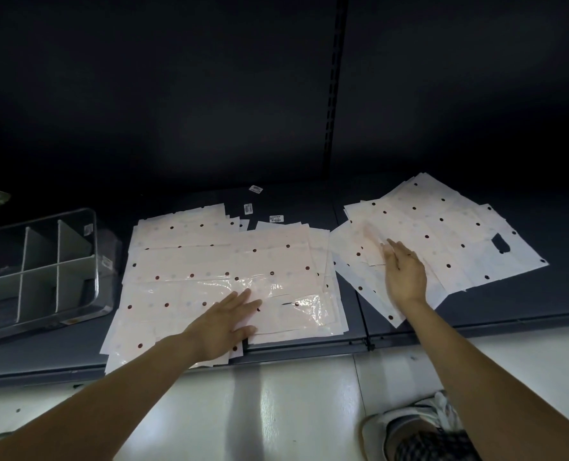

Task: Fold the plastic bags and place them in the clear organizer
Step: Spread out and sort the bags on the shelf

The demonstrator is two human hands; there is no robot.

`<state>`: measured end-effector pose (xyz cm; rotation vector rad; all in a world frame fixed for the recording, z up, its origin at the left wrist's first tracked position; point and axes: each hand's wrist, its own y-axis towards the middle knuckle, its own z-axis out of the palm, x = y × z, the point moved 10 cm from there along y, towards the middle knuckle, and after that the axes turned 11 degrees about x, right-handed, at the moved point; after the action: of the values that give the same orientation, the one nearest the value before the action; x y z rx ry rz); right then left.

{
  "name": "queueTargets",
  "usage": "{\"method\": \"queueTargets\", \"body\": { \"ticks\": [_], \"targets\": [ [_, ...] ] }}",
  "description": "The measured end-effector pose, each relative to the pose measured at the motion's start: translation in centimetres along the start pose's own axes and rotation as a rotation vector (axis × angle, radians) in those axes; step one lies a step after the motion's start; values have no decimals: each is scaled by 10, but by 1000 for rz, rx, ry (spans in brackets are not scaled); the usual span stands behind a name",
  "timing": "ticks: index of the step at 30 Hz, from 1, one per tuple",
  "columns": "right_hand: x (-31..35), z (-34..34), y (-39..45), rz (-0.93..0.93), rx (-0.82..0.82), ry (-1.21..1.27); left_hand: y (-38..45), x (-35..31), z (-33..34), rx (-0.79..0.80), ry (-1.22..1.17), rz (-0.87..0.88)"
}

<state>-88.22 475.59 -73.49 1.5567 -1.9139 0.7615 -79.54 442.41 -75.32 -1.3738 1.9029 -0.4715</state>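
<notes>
We judge the task barely begun: the organizer, at far left on the dark shelf, shows no bags in the compartments we can see, and nothing looks folded. Our left hand lies flat, fingers straight, on the middle pile; our right hand rests open on the right pile. The bags are thin, glossy, pale pink with dark dots, loosely fanned.

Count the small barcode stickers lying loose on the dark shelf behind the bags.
3. One sticker lies farthest back, one just behind the left pile of bags, one at that pile's back edge. Bags may hide more.
</notes>
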Motion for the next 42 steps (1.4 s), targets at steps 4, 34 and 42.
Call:
{"method": "queueTargets", "body": {
  "ticks": [4,34,42],
  "targets": [
    [26,1,-5,-128,-30,-3,0,1,-3,-13,-51,-6],
    [95,85,-27,-319,219,-507,-114,157,-60,-947,-868,-556],
    [14,36,-11,-34,75,-516,-134,171,-58,-789,-321,-670]
  ]
}}
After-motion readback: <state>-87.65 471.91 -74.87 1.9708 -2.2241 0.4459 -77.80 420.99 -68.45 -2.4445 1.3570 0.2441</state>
